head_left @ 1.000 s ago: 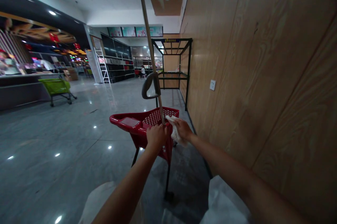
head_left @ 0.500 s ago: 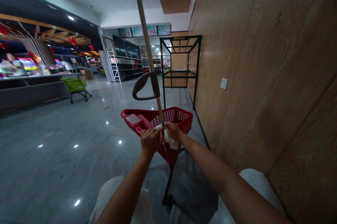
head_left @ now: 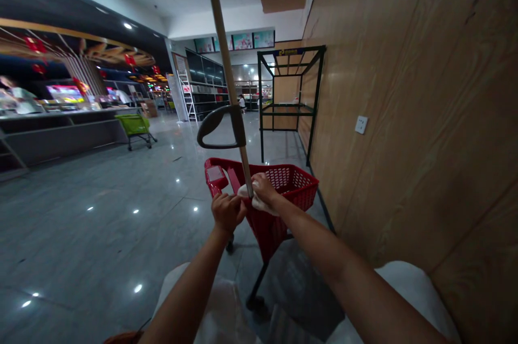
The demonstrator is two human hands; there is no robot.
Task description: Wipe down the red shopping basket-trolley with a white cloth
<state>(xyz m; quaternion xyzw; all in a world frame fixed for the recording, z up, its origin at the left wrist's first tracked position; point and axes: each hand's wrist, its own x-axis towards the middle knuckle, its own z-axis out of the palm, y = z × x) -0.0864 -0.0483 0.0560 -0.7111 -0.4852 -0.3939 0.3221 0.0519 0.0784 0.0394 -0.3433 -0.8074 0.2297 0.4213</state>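
A red shopping cart (head_left: pixel 275 228) with a perforated basket stands right in front of me, turned at an angle. My left hand (head_left: pixel 227 211) is closed around the near edge of the cart, below its handle end. A crumpled white cloth (head_left: pixel 265 206) is bunched under my right hand (head_left: pixel 264 187), whose fingers are closed on it against the basket's rim. A long pale pole (head_left: pixel 225 53) rises at a slant in front of me, its lower end beside my right hand. The pole carries a grey loop handle (head_left: pixel 222 127); what its lower end is fixed to cannot be made out.
A wood-panelled wall (head_left: pixel 376 182) with a socket (head_left: pixel 361 124) runs close along my right. Ahead stands a black metal rack (head_left: pixel 287 114). A green cart (head_left: pixel 134 124) is parked by a long counter (head_left: pixel 73 136) at left, with a person (head_left: pixel 24 97) behind it.
The cart has swung so its handle end and basket sit further right in view. My left hand moved slightly left and up; the cloth bunched higher under my right hand.
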